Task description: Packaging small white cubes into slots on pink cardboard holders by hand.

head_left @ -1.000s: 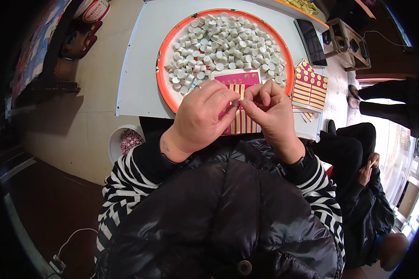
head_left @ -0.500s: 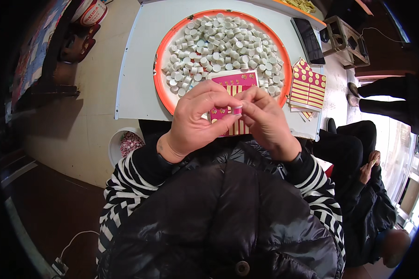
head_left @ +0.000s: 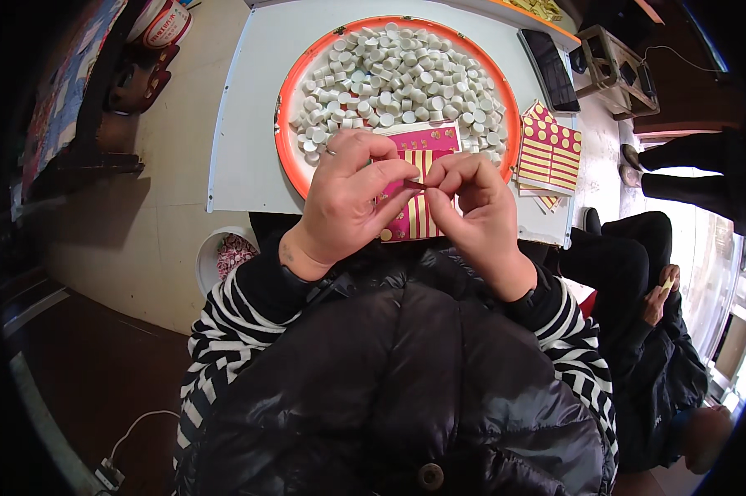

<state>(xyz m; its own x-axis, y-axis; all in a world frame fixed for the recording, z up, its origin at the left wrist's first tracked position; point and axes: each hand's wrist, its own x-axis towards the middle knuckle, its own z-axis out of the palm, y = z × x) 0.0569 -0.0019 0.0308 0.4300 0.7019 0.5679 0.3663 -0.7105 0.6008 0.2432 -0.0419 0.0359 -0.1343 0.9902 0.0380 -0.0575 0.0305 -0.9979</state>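
My left hand (head_left: 348, 198) and my right hand (head_left: 478, 215) meet over the front edge of the tray, both closed in a pinch. Between their fingertips is a small dark red piece (head_left: 414, 184), mostly covered by the fingers; whether the white cap is behind it cannot be seen. Under the hands lies a magenta sticker sheet (head_left: 439, 142) with gold strips and round dots. Its far edge rests against many small white caps (head_left: 406, 74), which fill a round tray with an orange rim (head_left: 285, 136).
More sticker sheets (head_left: 548, 155) and a black phone (head_left: 548, 70) lie right of the tray on the white table (head_left: 245, 124). A white bucket (head_left: 203, 256) of small pink-and-white pieces stands at left. Another person (head_left: 638, 331) sits at right, near a wooden stool (head_left: 609, 70).
The white cap with a pink band that showed between my fingertips is no longer visible; a dark red edge shows there instead. Both hands have shifted slightly, and the fingers have curled differently.
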